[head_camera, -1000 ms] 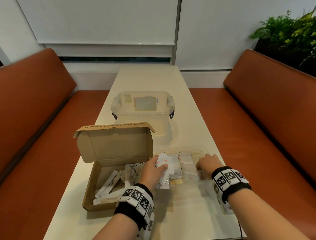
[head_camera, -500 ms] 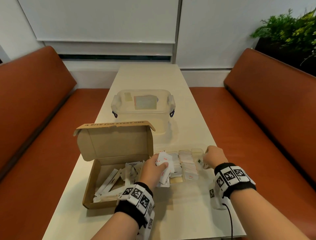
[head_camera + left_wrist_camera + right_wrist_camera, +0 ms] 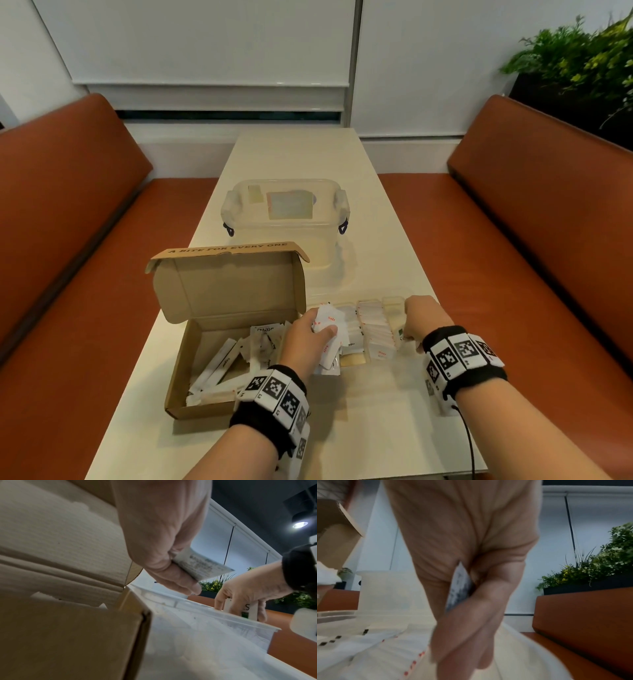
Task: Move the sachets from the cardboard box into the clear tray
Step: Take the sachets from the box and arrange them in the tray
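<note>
Left hand grips a fanned bundle of white, red-printed sachets over the clear tray, just beside the open cardboard box. Right hand pinches one sachet upright in the tray's right end.

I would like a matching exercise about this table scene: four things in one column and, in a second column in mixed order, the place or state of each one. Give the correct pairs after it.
Things:
1. cardboard box
2. lidded plastic tub
3. left hand
4. plant

Places or states:
A. far right, behind the bench back
B. holds several white sachets
C. lid open and upright, sachets inside
D. closed, on the table beyond the box

Pairs: 1-C, 2-D, 3-B, 4-A
</note>
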The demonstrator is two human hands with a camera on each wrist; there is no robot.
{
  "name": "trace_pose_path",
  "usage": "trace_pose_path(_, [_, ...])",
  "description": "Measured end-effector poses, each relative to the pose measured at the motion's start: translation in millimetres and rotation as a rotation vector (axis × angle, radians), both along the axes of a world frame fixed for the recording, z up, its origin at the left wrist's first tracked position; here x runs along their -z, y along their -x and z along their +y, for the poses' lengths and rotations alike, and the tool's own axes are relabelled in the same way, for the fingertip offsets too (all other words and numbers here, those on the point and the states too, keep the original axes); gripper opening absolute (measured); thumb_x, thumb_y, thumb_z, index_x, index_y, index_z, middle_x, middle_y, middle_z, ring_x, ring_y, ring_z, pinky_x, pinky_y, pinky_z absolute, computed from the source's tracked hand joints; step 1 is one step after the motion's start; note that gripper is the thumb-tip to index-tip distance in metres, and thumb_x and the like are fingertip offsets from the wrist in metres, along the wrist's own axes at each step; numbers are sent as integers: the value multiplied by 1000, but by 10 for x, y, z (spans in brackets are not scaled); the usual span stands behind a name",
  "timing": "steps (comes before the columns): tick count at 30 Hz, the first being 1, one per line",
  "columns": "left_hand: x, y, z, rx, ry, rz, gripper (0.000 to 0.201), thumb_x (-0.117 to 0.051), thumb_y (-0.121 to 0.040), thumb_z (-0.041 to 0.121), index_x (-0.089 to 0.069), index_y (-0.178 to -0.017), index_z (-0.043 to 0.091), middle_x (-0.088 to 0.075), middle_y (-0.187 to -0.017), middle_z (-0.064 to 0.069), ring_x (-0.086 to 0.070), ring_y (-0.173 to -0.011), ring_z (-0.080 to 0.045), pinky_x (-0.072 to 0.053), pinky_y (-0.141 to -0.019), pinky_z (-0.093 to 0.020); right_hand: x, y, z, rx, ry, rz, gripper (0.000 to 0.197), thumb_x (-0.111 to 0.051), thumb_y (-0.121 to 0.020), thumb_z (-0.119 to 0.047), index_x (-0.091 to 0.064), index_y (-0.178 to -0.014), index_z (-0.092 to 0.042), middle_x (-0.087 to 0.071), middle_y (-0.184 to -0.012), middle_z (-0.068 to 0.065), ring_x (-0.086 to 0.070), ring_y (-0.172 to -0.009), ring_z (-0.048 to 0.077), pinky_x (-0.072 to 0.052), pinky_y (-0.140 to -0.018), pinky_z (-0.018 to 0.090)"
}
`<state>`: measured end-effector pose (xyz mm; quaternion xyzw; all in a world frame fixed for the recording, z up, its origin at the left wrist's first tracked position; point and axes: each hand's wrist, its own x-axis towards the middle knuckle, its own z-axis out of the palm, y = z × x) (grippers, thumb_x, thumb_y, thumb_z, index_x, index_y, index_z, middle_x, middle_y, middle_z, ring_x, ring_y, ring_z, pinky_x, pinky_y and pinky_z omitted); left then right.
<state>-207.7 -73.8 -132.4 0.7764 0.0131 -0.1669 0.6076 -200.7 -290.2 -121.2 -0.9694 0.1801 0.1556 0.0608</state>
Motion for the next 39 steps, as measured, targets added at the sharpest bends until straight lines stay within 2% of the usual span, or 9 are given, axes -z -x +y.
trace_pose_path(4, [12, -3, -10, -2, 9, -2, 35, -58, -92, 11, -57, -125, 19, -66, -106, 0, -63, -97, -19, -53, -89, -38, -10, -20, -12, -24, 117, -6, 20, -53, -89, -3, -60, -107, -7, -66, -108, 8, -66, -96, 23, -52, -76, 27])
trace_pose_path(9, [27, -2, -11, 4, 37, 10, 32, -57, -92, 10, -57, -122, 22, -64, -98, 10, -62, -90, -8, -50, -71, -21, 76, 12, -7, -72, 202, 85, 15, -54, -89, -9, -62, -101, -12, -67, -102, 3, -65, -92, 22, -49, -70, 28])
trace_pose_path(14, [15, -7, 0, -2, 11, 7, 34, -58, -92, 11, -57, -125, 20, -66, -105, 2, -63, -97, -17, -53, -89, -38, 141, 32, -5, -129, 262, 126, 22, -47, -90, -4, -64, -101, -12, -67, -104, 4, -65, -95, 23, -48, -71, 28])
trace_pose_path(22, [7, -21, -16, 19, 17, 17, 34, -57, -92, 11, -56, -125, 19, -66, -107, -1, -63, -98, -19, -54, -86, -36, 131, 40, 12, -274, 302, 134, 25, -52, -88, -4, -66, -108, -12, -67, -110, 6, -65, -99, 25, -52, -83, 30])
trace_pose_path(25, [-13, -29, -16, 22, 9, -5, 34, -57, -92, 10, -56, -126, 16, -66, -107, -2, -64, -98, -22, -53, -89, -40, 114, 56, 16, -285, 288, 135, 26, -50, -89, -4, -63, -112, -11, -65, -112, 7, -63, -102, 26, -51, -86, 32])
trace_pose_path(29, [-32, -29, 0, 16, 0, -2, 35, -57, -92, 11, -55, -127, 17, -65, -110, -3, -63, -99, -21, -53, -90, -41, 88, 60, 13, -215, 182, 60, 31, -44, -91, -1, -58, -116, -11, -62, -117, 7, -61, -104, 25, -51, -88, 31])
trace_pose_path(33, [-45, -46, 15, 16, -22, -29, 35, -57, -92, 11, -55, -127, 16, -65, -112, -4, -62, -102, -22, -51, -92, -41, 33, -30, -29, 20, -125, -135, 35, -36, -95, -3, -54, -124, -10, -61, -121, 10, -58, -108, 25, -49, -92, 33])
trace_pose_path(35, [-48, -49, 18, 15, -30, -33, 35, -57, -92, 12, -55, -127, 16, -65, -112, -4, -61, -102, -22, -51, -92, -39, -7, -75, -77, 135, -271, -212, 32, -37, -94, -3, -56, -119, -10, -63, -115, 10, -59, -100, 23, -49, -84, 30])
trace_pose_path(39, [-37, -46, 35, 11, -30, -26, 35, -57, -92, 13, -55, -127, 18, -65, -110, -2, -62, -101, -21, -52, -88, -36, -62, -86, -186, 258, -418, -338, 13, -46, -92, -8, -58, -95, -8, -63, -101, 9, -56, -85, 20, -45, -63, 25])
